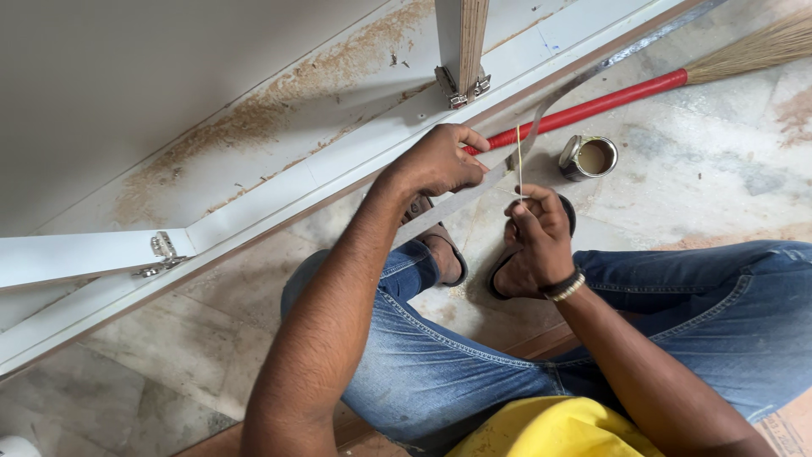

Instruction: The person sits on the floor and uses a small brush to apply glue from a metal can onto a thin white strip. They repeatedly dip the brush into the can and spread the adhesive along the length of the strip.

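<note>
My left hand [440, 161] pinches a long grey edge-band strip [461, 203] that runs from my lap up toward the white cabinet's front edge [338, 173]. My right hand [533, 241] grips a thin pale stick [519, 165], held upright with its tip against the strip. Both hands hover above my sandalled feet [444, 254], just in front of the cabinet.
A small open tin of tan glue [589, 157] stands on the marble floor to the right. A broom with a red handle [592, 106] lies behind it. Sawdust covers the cabinet's inner panel [254, 127]. Metal hinges [461, 89] hold the doors.
</note>
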